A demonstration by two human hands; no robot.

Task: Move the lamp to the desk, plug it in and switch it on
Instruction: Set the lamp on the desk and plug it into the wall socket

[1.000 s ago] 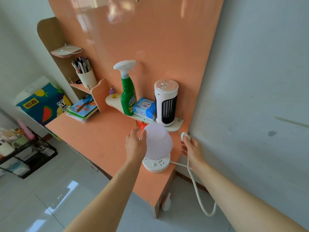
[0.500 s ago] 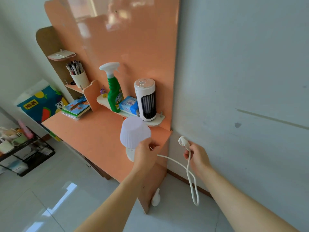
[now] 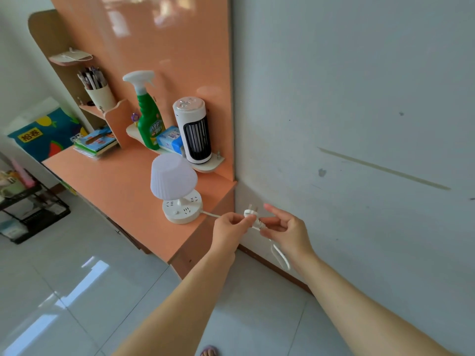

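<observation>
Now we have let go of the lamp [image 3: 177, 187], which stands alone near the bench [image 3: 123, 191] corner. Our left hand [image 3: 230, 227] has come over to pinch the plug [image 3: 250, 214], and our right hand [image 3: 288, 228] pinches the cord [image 3: 279, 255] just behind it.

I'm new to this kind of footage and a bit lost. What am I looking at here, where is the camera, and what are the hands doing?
There is no machine here: a person wears a wide-angle camera on the head, looking down at their own bare arms. The left hand and right hand both pinch a white plug on a white cord that runs back to the lamp. The lamp stands near the corner of the orange desk, its round base carrying sockets. Behind it, a small shelf holds a green spray bottle, a blue packet and a white cylindrical appliance. No wall socket is visible.
</observation>
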